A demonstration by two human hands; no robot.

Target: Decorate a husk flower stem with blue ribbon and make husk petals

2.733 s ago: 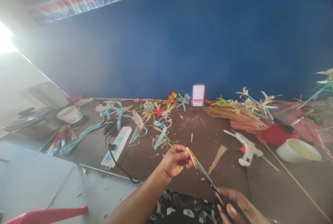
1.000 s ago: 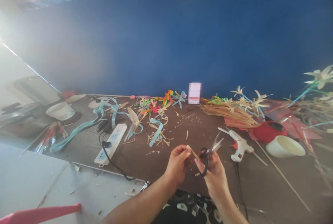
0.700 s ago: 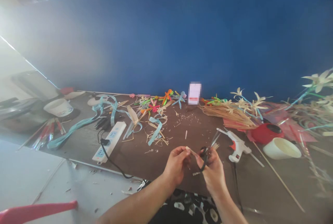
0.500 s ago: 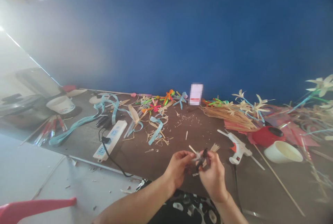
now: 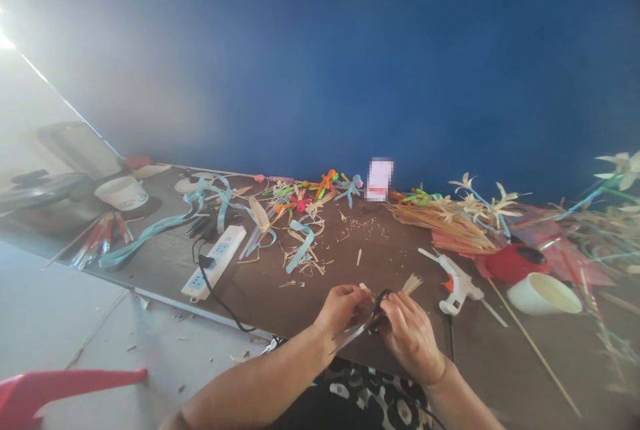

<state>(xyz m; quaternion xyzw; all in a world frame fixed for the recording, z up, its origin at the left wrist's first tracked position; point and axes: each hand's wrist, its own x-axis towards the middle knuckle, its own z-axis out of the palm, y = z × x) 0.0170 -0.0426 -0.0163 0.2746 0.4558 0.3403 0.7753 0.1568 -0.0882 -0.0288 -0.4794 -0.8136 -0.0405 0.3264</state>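
My right hand (image 5: 411, 337) is closed around the black handles of a pair of scissors (image 5: 356, 335), whose blades point down and left, in front of my left wrist. My left hand (image 5: 344, 310) is closed in a pinch just left of the handles. A small pale strip (image 5: 363, 286) shows at its fingertips, perhaps a piece of dried husk. Beyond my right hand, a fanned pale husk piece (image 5: 412, 283) lies on the brown table (image 5: 345, 271).
A white glue gun (image 5: 457, 285) lies right of my hands, near a white cup (image 5: 544, 294) and a red round object (image 5: 516, 263). At left are a power strip (image 5: 215, 263) and blue ribbon (image 5: 145, 243). Husk flowers (image 5: 480, 203) and dried strips (image 5: 445, 227) line the back.
The scissors have turned in my right hand, so their blades now point down and left toward me. My right hand has rolled over, and my left hand still pinches the pale strip.
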